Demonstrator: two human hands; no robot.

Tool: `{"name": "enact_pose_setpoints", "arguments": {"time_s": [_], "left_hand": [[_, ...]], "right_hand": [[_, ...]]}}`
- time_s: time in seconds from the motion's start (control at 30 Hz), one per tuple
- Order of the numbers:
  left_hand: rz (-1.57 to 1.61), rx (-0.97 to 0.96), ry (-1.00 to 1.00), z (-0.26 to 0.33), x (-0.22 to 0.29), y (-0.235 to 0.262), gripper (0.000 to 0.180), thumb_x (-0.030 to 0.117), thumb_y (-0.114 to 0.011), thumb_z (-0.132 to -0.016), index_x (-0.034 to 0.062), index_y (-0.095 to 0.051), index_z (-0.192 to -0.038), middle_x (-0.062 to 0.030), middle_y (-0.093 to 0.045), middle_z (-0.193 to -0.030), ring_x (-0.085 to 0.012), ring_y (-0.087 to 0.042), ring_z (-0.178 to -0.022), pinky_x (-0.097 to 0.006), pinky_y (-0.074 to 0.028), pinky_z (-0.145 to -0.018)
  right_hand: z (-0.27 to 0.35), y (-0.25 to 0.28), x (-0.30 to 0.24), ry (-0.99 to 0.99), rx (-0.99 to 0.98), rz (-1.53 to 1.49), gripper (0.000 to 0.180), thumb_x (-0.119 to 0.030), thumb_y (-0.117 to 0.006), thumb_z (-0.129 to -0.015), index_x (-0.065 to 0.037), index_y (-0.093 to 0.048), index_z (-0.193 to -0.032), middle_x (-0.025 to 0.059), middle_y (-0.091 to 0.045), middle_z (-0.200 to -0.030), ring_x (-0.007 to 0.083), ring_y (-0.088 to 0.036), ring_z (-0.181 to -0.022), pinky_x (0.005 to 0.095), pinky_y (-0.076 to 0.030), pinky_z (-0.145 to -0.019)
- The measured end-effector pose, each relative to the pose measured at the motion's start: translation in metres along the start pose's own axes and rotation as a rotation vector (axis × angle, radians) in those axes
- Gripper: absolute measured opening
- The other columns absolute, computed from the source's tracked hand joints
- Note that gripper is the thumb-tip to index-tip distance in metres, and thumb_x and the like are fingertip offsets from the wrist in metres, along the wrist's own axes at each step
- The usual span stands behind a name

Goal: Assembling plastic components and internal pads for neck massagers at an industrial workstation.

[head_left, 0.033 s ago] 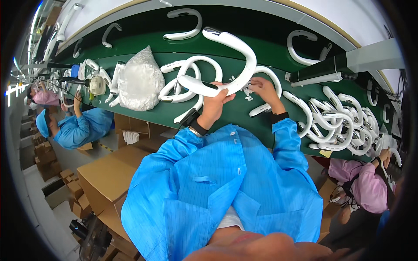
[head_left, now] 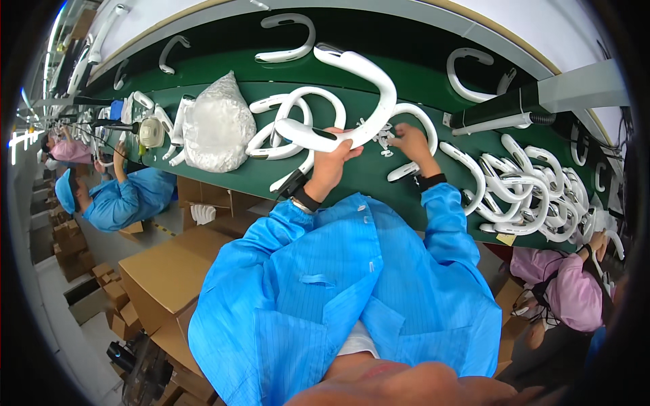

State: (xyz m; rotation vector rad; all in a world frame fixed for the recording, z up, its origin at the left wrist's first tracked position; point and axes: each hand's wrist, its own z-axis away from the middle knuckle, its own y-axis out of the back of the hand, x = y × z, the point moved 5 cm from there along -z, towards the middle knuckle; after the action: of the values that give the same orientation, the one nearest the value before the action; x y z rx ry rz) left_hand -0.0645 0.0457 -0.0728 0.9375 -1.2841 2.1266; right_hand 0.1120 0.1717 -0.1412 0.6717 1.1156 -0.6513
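My left hand [head_left: 330, 166] is closed round the lower arm of a white C-shaped neck fan [head_left: 384, 88], holding it above the green table. The fan's other end, with a dark inset, points up and away. My right hand [head_left: 411, 144] is beside a small pile of white plastic pieces [head_left: 383, 143], its thumb and fingers drawn together. What sits between those fingertips is too small to make out. Behind my right hand another white neck fan [head_left: 429, 124] lies on the table. More linked fans [head_left: 323, 97] lie left of my left hand.
A clear bag of white parts [head_left: 218, 125] stands to the left. At the right are heaped neck fans [head_left: 528, 186] and a grey post [head_left: 575, 91]. Several fans lie on the dark green belt [head_left: 379, 30]. Co-workers sit at both sides; a cardboard box [head_left: 169, 271] stands at my left.
My right hand has shifted slightly, and the small white pieces beside it lie a little differently. My left hand and the neck fan have moved barely to the left.
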Motion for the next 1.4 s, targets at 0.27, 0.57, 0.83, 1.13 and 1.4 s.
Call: {"name": "enact_pose_setpoints", "arguments": {"time_s": [0.27, 0.57, 0.83, 1.13, 1.4], "left_hand": [[-0.254, 0.131, -0.181, 0.013, 0.017, 0.012, 0.026, -0.001, -0.062, -0.079, -0.0034, -0.050, -0.102, -0.0159, -0.061, -0.096, -0.0206, -0.066, -0.076, -0.029, -0.058, -0.064], [-0.706, 0.256, -0.208, -0.011, 0.053, -0.022, 0.038, 0.019, -0.075, -0.073, -0.0058, -0.050, -0.087, -0.0108, -0.061, -0.065, -0.0128, -0.059, -0.046, -0.025, -0.046, -0.038], [-0.477, 0.076, -0.144, -0.017, 0.043, -0.025, 0.033, 0.011, -0.073, -0.075, -0.0038, -0.051, -0.093, -0.0081, -0.062, -0.073, -0.0110, -0.059, -0.049, -0.022, -0.046, -0.040], [-0.775, -0.121, -0.407, 0.031, 0.011, -0.075, 0.037, 0.007, -0.074, -0.073, 0.0006, -0.056, -0.105, -0.0033, -0.061, -0.066, -0.0092, -0.059, -0.053, -0.021, -0.047, -0.046], [-0.423, -0.461, 0.108, -0.037, 0.039, -0.053, 0.067, 0.011, -0.069, -0.076, 0.0036, -0.038, -0.134, -0.0090, -0.055, -0.119, -0.0069, -0.055, -0.071, -0.020, -0.045, -0.052]], "right_hand": [[-0.013, -0.022, 0.037, 0.198, 0.178, 0.812, 0.027, -0.019, -0.073, -0.069, -0.001, -0.059, -0.082, 0.0206, -0.060, -0.081, 0.0375, -0.060, -0.076, 0.0445, -0.049, -0.068], [0.001, -0.012, 0.039, -0.149, 0.073, 0.249, 0.014, -0.009, -0.070, -0.076, 0.002, -0.063, -0.078, 0.0070, -0.063, -0.071, 0.0137, -0.060, -0.057, 0.0254, -0.049, -0.052], [0.007, 0.001, 0.042, -0.152, 0.098, 0.111, 0.010, -0.010, -0.061, -0.085, 0.000, -0.063, -0.086, 0.0088, -0.066, -0.082, 0.0124, -0.062, -0.064, 0.0243, -0.052, -0.055], [0.019, -0.036, -0.054, -0.022, 0.242, -1.106, 0.020, -0.019, -0.052, -0.094, -0.005, -0.053, -0.108, 0.0129, -0.062, -0.099, 0.0228, -0.064, -0.085, 0.0320, -0.055, -0.066], [0.050, -0.027, -0.094, -0.099, -0.264, -0.892, 0.029, -0.023, -0.053, -0.094, -0.002, -0.052, -0.113, 0.0184, -0.060, -0.110, 0.0253, -0.064, -0.093, 0.0301, -0.055, -0.063]]}}
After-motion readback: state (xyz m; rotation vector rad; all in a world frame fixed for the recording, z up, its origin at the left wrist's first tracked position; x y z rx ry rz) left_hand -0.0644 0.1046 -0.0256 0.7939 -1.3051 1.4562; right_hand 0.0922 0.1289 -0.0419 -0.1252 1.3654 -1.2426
